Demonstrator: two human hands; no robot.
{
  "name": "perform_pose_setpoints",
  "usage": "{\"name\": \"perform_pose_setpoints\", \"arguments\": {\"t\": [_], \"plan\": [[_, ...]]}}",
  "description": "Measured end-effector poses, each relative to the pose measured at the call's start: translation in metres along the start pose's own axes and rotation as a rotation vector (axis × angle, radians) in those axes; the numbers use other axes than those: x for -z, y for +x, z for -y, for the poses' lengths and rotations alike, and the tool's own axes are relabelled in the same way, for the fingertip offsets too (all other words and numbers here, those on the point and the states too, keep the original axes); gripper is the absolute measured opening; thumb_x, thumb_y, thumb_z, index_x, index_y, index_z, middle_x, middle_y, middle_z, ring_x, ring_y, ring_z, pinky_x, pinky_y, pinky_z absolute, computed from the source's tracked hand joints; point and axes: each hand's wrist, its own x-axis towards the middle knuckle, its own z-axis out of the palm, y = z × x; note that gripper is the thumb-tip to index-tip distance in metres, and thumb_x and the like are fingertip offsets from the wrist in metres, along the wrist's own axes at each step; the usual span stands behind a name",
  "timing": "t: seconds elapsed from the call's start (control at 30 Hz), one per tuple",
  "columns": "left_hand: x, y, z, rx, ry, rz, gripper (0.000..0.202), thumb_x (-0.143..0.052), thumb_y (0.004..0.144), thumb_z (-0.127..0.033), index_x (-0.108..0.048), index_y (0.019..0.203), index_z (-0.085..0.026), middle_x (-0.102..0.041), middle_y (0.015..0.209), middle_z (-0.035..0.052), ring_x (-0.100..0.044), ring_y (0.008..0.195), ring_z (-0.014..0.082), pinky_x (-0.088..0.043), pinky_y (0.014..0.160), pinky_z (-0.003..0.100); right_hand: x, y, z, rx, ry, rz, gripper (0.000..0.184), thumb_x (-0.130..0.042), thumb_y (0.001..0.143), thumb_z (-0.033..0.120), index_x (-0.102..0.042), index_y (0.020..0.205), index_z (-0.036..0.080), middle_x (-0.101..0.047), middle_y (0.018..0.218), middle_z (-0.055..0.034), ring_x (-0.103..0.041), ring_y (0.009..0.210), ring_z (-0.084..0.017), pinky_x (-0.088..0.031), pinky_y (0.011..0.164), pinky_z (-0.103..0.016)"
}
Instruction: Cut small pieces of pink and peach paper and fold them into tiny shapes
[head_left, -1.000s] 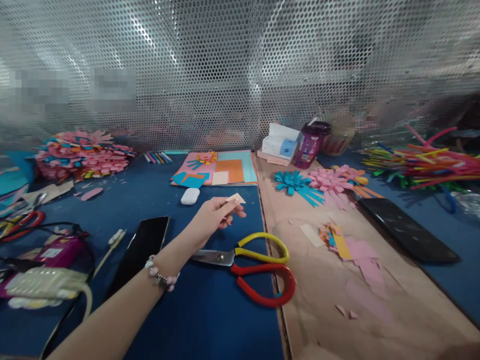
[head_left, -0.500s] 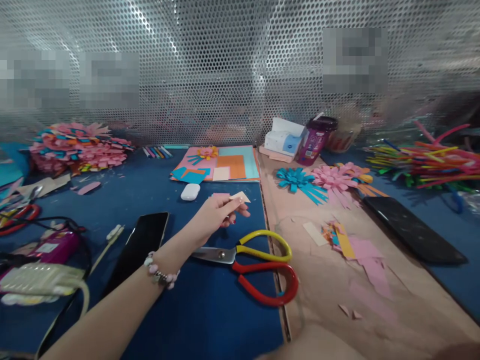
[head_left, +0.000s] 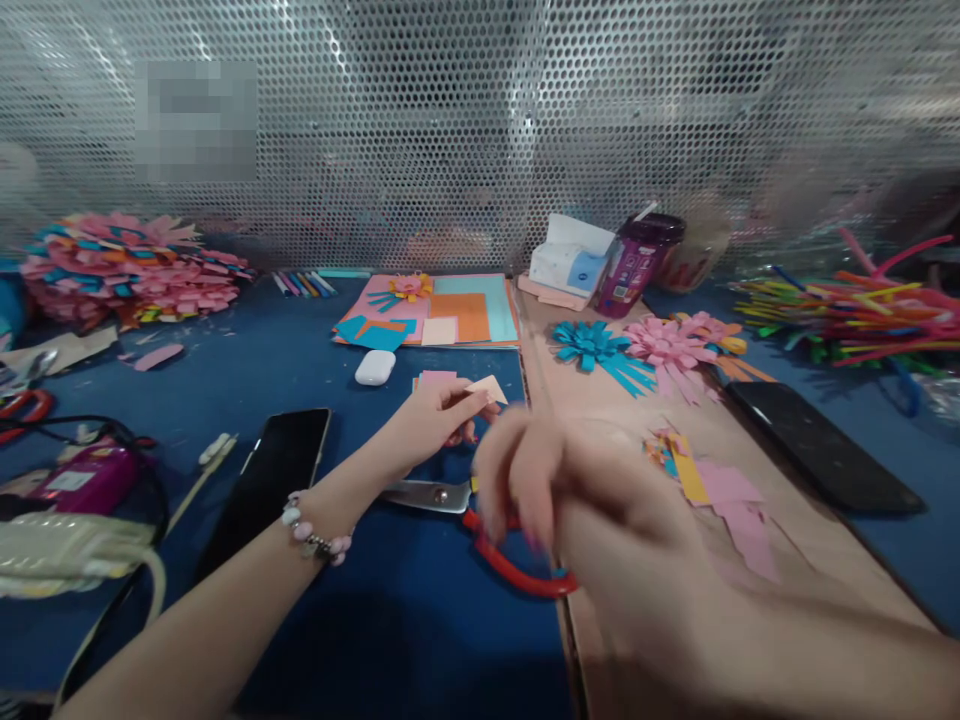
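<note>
Between the thumb and fingers of my left hand point(head_left: 442, 412) is a small piece of cream paper point(head_left: 491, 388). A beaded bracelet circles that wrist. My right hand point(head_left: 600, 490), smeared by motion, hovers over the handles of the scissors point(head_left: 429, 496); whether it touches them I cannot tell. The red lower loop shows below its fingers, while most of the yellow loop is hidden behind them. Small pink paper pieces point(head_left: 439, 378) lie just beyond my left hand.
A black phone point(head_left: 274, 480) lies left of my forearm, a white earbud case point(head_left: 375, 367) farther back. Stacked coloured sheets point(head_left: 459, 315) lie near the mesh wall. On the brown board are a blue paper flower point(head_left: 591, 345) and pink scraps point(head_left: 731, 495). Another phone point(head_left: 825, 445) rests at right.
My right hand has come in from the bottom edge, up and over the scissors' handles. My left hand keeps hold of the cream paper, almost unmoved. The view has shifted slightly.
</note>
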Motion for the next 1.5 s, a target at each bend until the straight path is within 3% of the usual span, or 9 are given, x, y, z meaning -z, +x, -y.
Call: {"name": "perform_pose_setpoints", "arguments": {"t": [0.13, 0.23, 0.33, 0.53, 0.8, 1.07, 1.2, 1.4, 1.5], "plan": [[0.000, -0.002, -0.003, -0.040, 0.085, 0.031, 0.034, -0.049, 0.082, -0.043, -0.065, 0.086, -0.013, -0.061, 0.067, 0.0043, -0.046, 0.049, 0.0068, -0.034, 0.044, 0.019, 0.003, 0.048, -0.057, -0.084, -0.025, -0.065, 0.015, -0.044, 0.082, 0.014, -0.058, 0.088, 0.020, -0.060, 0.090, -0.0041, -0.057, 0.078, -0.016, -0.048, 0.067, -0.029], [0.000, -0.002, -0.003, -0.038, 0.127, 0.028, 0.035, -0.047, 0.083, -0.043, -0.067, 0.088, -0.014, -0.063, 0.070, 0.0056, -0.047, 0.050, 0.0073, -0.035, 0.044, 0.019, 0.006, 0.060, -0.091, -0.160, -0.061, 0.131, 0.015, -0.047, 0.084, 0.021, -0.061, 0.085, 0.020, -0.063, 0.088, -0.0029, -0.057, 0.078, -0.016, -0.046, 0.064, -0.028], [0.001, -0.001, -0.002, -0.047, 0.118, 0.054, 0.034, -0.047, 0.083, -0.041, -0.067, 0.095, -0.016, -0.066, 0.079, 0.0067, -0.049, 0.051, 0.0075, -0.036, 0.045, 0.018, 0.007, 0.058, -0.105, -0.136, 0.029, 0.315, 0.020, -0.045, 0.087, 0.026, -0.063, 0.082, 0.020, -0.065, 0.086, -0.0018, -0.059, 0.080, -0.015, -0.046, 0.068, -0.027], [-0.001, -0.003, -0.004, -0.050, 0.119, 0.097, 0.036, -0.046, 0.083, -0.042, -0.066, 0.099, -0.016, -0.067, 0.084, 0.0070, -0.049, 0.052, 0.0075, -0.035, 0.044, 0.018, 0.008, 0.055, -0.106, -0.139, 0.175, 0.376, 0.020, -0.047, 0.086, 0.031, -0.063, 0.082, 0.019, -0.065, 0.088, -0.0024, -0.059, 0.082, -0.015, -0.046, 0.072, -0.028], [-0.002, -0.004, -0.004, -0.049, 0.109, 0.165, 0.032, -0.046, 0.083, -0.037, -0.065, 0.091, -0.013, -0.067, 0.087, 0.0091, -0.052, 0.054, 0.0074, -0.035, 0.043, 0.017, 0.011, 0.057, -0.103, -0.152, 0.169, 0.430, 0.019, -0.050, 0.084, 0.032, -0.061, 0.078, 0.017, -0.064, 0.079, -0.0022, -0.058, 0.076, -0.015, -0.046, 0.067, -0.027], [-0.001, -0.006, -0.003, 0.018, -0.001, 0.209, 0.036, -0.047, 0.082, -0.040, -0.063, 0.099, -0.012, -0.063, 0.102, 0.0132, -0.056, 0.054, 0.0080, -0.038, 0.034, 0.014, 0.006, 0.054, -0.103, -0.128, 0.216, 0.425, 0.020, -0.050, 0.084, 0.033, -0.059, 0.076, 0.017, -0.061, 0.076, -0.0017, -0.057, 0.072, -0.013, -0.045, 0.064, -0.025], [-0.001, -0.006, -0.003, 0.050, -0.032, 0.201, 0.037, -0.049, 0.081, -0.040, -0.063, 0.096, -0.010, -0.063, 0.101, 0.0142, -0.055, 0.052, 0.0069, -0.036, 0.031, 0.013, 0.003, 0.052, -0.103, -0.071, 0.122, 0.398, 0.018, -0.051, 0.084, 0.028, -0.061, 0.074, 0.016, -0.057, 0.072, -0.0005, -0.052, 0.066, -0.011, -0.041, 0.057, -0.022], [0.000, -0.005, 0.000, 0.039, -0.055, 0.160, 0.030, -0.048, 0.082, -0.036, -0.061, 0.087, -0.010, -0.064, 0.097, 0.0122, -0.054, 0.048, 0.0063, -0.035, 0.029, 0.014, -0.007, 0.048, -0.104, 0.109, -0.018, 0.213, 0.014, -0.053, 0.080, 0.014, -0.059, 0.068, 0.016, -0.053, 0.072, -0.0004, -0.049, 0.063, -0.009, -0.039, 0.058, -0.021], [0.001, -0.005, 0.000, 0.034, -0.050, 0.152, 0.030, -0.047, 0.083, -0.036, -0.061, 0.086, -0.010, -0.065, 0.085, 0.0098, -0.052, 0.046, 0.0059, -0.034, 0.029, 0.013, -0.008, 0.048, -0.104, 0.155, -0.037, 0.230, 0.015, -0.050, 0.082, 0.014, -0.059, 0.071, 0.016, -0.054, 0.074, -0.0016, -0.051, 0.065, -0.010, -0.040, 0.059, -0.022]]}}
